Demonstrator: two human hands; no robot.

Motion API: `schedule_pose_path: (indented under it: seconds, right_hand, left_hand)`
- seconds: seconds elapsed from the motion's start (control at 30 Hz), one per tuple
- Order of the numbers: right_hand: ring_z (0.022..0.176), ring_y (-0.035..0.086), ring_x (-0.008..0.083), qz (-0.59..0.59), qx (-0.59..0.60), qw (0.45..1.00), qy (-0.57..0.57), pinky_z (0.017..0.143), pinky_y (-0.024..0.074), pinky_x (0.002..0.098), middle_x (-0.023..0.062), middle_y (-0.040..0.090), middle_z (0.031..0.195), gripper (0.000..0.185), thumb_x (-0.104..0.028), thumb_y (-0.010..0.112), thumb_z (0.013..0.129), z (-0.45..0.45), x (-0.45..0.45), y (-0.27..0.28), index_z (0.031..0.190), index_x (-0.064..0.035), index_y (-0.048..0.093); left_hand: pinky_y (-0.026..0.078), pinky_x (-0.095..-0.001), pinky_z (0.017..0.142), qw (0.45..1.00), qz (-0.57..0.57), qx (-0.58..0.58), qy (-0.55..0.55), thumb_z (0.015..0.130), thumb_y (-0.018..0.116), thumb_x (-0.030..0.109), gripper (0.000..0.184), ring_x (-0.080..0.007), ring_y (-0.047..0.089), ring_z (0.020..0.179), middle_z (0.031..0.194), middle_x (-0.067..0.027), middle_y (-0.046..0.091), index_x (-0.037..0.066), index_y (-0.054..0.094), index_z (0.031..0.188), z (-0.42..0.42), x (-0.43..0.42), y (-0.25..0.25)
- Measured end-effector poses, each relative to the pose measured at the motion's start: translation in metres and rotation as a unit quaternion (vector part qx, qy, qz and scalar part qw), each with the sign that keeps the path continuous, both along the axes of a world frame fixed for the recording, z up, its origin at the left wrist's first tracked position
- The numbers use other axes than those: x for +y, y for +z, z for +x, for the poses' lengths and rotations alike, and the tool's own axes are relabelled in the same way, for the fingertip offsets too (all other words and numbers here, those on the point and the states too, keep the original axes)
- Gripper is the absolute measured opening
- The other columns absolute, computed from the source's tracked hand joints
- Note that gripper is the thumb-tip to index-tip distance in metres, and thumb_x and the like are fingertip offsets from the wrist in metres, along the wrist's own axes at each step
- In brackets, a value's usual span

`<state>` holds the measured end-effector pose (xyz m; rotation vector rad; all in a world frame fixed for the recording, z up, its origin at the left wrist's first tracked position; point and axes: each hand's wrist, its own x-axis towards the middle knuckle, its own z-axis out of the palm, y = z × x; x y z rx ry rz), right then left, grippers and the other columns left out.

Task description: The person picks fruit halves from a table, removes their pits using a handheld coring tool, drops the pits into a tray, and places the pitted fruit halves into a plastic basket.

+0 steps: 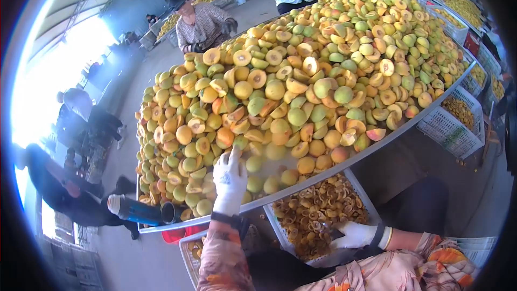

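Observation:
A heap of whole and halved yellow peaches (280, 86) covers the large rimmed table before me. My left hand (230, 178), in a white glove, reaches over the near side of the heap with its fingers stretched out against the peaches. Nothing shows clearly gripped in it. Low at the right, my right hand (355, 235), also gloved in white, is over a white crate (279, 226) of brownish peach pits and scraps (318, 210). Its fingers are curled, with a small dark thing at their tips that I cannot make out.
A blue bottle (134, 210) and a dark cup (170, 213) lie at the table's left corner. The metal rim (323, 175) runs between me and the peaches. Another white crate (455, 121) stands right. People work across the table; someone stands at left.

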<state>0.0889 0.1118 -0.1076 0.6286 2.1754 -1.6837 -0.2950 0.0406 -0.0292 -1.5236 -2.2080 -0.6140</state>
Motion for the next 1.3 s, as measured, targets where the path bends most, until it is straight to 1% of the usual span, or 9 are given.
schedule_pose_path:
  seconds: [0.17, 0.4, 0.53, 0.8, 0.93, 1.0, 1.07, 1.17, 1.3]
  right_hand:
    - [0.086, 0.069, 0.034, 0.0, 0.043, 0.999, 0.024, 0.076, 0.0545, 0.0413, 0.0232, 0.071, 0.097, 0.057, -0.04, 0.067, 0.088, 0.007, 0.004, 0.001, 0.125, 0.0021, 0.057]
    - [0.117, 0.059, 0.0443, -0.059, 0.135, 0.989, -0.017, 0.099, 0.047, 0.0481, 0.0326, 0.063, 0.124, 0.057, -0.039, 0.065, 0.088, 0.022, 0.011, 0.047, 0.123, 0.0058, 0.062]
    - [0.097, 0.067, 0.0407, 0.024, 0.152, 0.987, -0.043, 0.085, 0.0526, 0.0476, 0.0279, 0.069, 0.106, 0.048, -0.035, 0.066, 0.087, 0.024, 0.006, 0.035, 0.114, 0.0042, 0.065]
    - [0.09, 0.069, 0.0439, 0.128, 0.17, 0.967, -0.143, 0.077, 0.0538, 0.0484, 0.0259, 0.07, 0.095, 0.036, -0.028, 0.069, 0.087, 0.025, -0.001, 0.059, 0.108, 0.0012, 0.064]
    - [0.092, 0.068, 0.046, 0.127, 0.212, 0.959, -0.141, 0.077, 0.0539, 0.0491, 0.0298, 0.068, 0.093, 0.041, -0.022, 0.068, 0.088, 0.028, -0.02, 0.09, 0.115, 0.0061, 0.056]
    - [0.085, 0.069, 0.0453, 0.161, 0.229, 0.952, -0.124, 0.072, 0.0534, 0.0493, 0.0284, 0.068, 0.088, 0.04, -0.02, 0.068, 0.088, 0.033, -0.029, 0.098, 0.116, 0.0059, 0.054]
    - [0.077, 0.07, 0.0424, 0.212, 0.28, 0.926, -0.136, 0.067, 0.0521, 0.048, 0.0245, 0.068, 0.081, 0.037, -0.018, 0.07, 0.089, 0.038, -0.039, 0.104, 0.116, 0.0028, 0.055]
    - [0.075, 0.07, 0.0408, 0.249, 0.314, 0.907, -0.131, 0.065, 0.0535, 0.047, 0.0236, 0.069, 0.08, 0.039, -0.017, 0.07, 0.087, 0.046, -0.05, 0.129, 0.118, 0.0017, 0.056]
    - [0.074, 0.071, 0.0386, 0.32, 0.406, 0.845, -0.136, 0.064, 0.0544, 0.0448, 0.0208, 0.07, 0.082, 0.035, -0.017, 0.071, 0.087, 0.05, -0.061, 0.126, 0.114, 0.0004, 0.057]
  left_hand:
    - [0.055, -0.0474, 0.085, 0.963, -0.224, 0.012, 0.152, 0.087, 0.069, 0.024, 0.048, -0.0359, 0.065, 0.106, 0.116, -0.0183, 0.062, 0.026, 0.062, 0.134, -0.012, 0.089, -0.005]
    - [0.048, -0.0521, 0.094, 0.986, -0.107, -0.052, 0.118, 0.077, 0.078, 0.017, 0.047, -0.0434, 0.058, 0.111, 0.118, -0.0243, 0.058, 0.004, 0.059, 0.118, -0.025, 0.081, -0.033]
    - [0.052, -0.0398, 0.086, 0.97, 0.047, -0.234, 0.054, 0.079, 0.076, 0.009, 0.039, -0.0286, 0.06, 0.095, 0.104, -0.0149, 0.059, -0.001, 0.053, 0.109, -0.021, 0.058, -0.04]
    - [0.06, -0.0409, 0.074, 0.656, 0.203, -0.726, -0.045, 0.08, 0.059, 0.02, 0.045, -0.0253, 0.067, 0.091, 0.105, -0.0125, 0.066, 0.0, 0.063, 0.12, 0.144, -0.009, 0.016]
    - [0.055, -0.0498, 0.088, 0.376, 0.275, -0.874, -0.139, 0.077, 0.061, 0.011, 0.051, -0.0338, 0.063, 0.107, 0.117, -0.0167, 0.065, -0.001, 0.057, 0.127, 0.207, -0.037, 0.019]
    - [0.054, -0.0471, 0.087, 0.395, 0.259, -0.864, -0.178, 0.076, 0.059, 0.008, 0.056, -0.034, 0.063, 0.109, 0.119, -0.0186, 0.064, 0.0, 0.055, 0.131, 0.234, -0.046, 0.031]
    - [0.054, -0.0416, 0.086, 0.55, 0.258, -0.778, -0.161, 0.09, 0.061, 0.02, 0.046, -0.0309, 0.065, 0.103, 0.117, -0.0186, 0.066, -0.001, 0.055, 0.131, 0.26, -0.055, 0.037]
    - [0.053, -0.0371, 0.086, 0.587, 0.271, -0.744, -0.172, 0.104, 0.053, 0.046, 0.053, -0.0257, 0.066, 0.096, 0.112, -0.016, 0.068, -0.001, 0.056, 0.13, 0.286, -0.063, 0.048]
    - [0.054, -0.0327, 0.082, 0.659, 0.297, -0.679, -0.126, 0.107, 0.049, 0.041, 0.048, -0.022, 0.066, 0.095, 0.108, -0.0143, 0.07, -0.002, 0.062, 0.124, 0.313, -0.069, 0.058]
